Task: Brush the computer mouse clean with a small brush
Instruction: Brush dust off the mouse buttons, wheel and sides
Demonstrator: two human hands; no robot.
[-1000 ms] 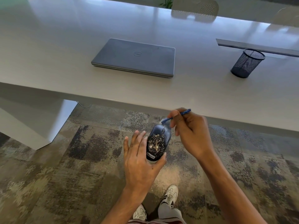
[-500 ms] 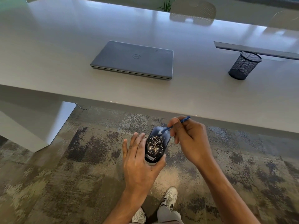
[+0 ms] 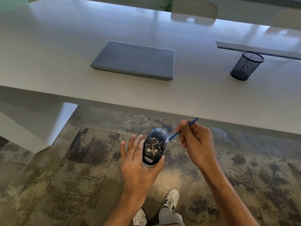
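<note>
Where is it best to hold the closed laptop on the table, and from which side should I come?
Probably grip the laptop by its near long edge, coming from the person's side of the table. It lies flat and shut, and that edge is unobstructed.

Soft daylight is reflected as pale glare on the far end of the table (image 3: pixel 114 26), the carpet (image 3: pixel 48 185) beneath is left dimmer, and straight lines are bowed by wide-angle distortion.

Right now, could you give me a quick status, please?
Left hand cradles mouse, speckled with debris. Right hand holds brush, tip at mouse's right edge. Nothing obstructing.
</note>
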